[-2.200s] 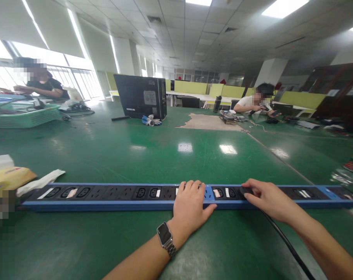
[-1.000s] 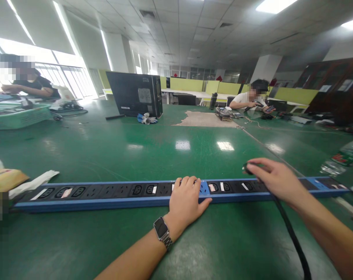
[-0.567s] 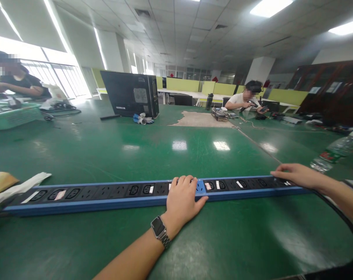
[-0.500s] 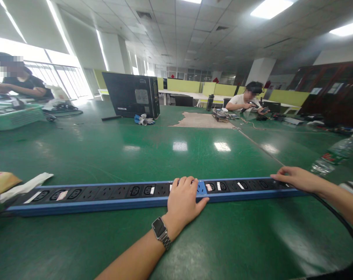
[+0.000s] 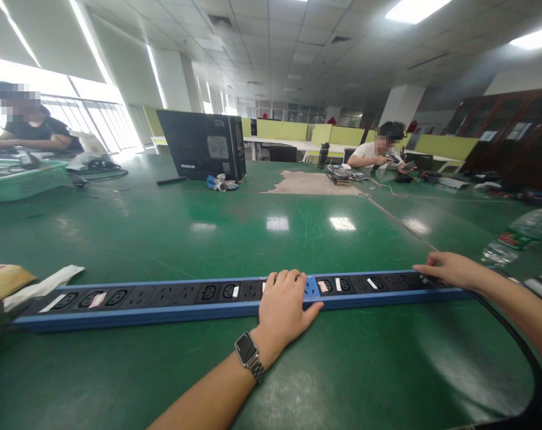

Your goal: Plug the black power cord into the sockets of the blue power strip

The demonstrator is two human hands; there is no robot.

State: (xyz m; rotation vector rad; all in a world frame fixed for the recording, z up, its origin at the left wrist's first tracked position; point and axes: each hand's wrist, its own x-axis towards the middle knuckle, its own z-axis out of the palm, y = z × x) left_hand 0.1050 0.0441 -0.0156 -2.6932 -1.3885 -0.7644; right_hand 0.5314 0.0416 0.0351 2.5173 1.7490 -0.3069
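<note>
A long blue power strip point(image 5: 163, 312) with a row of black sockets lies across the green table in front of me. My left hand point(image 5: 285, 301), a watch on its wrist, lies palm down over the strip's middle beside a blue socket. Its fingers reach across the top and its thumb sits along the near edge. At the strip's right end, my right hand point(image 5: 447, 270) has its fingers bent together low over the last sockets. Whatever they pinch is hidden. A black cable point(image 5: 528, 352) curves from that end toward the lower right.
A black computer case point(image 5: 199, 146) stands farther back, with gloves point(image 5: 221, 183) beside it. A plastic bottle point(image 5: 517, 236) lies tilted at right. Yellow and white wrapping point(image 5: 9, 280) touches the left end. A green basket point(image 5: 24, 182) is at far left. Two people sit across the table.
My right hand's fingers have tilted and curled lower over the strip's right end. My left hand keeps its place on the strip. The view has shifted very slightly.
</note>
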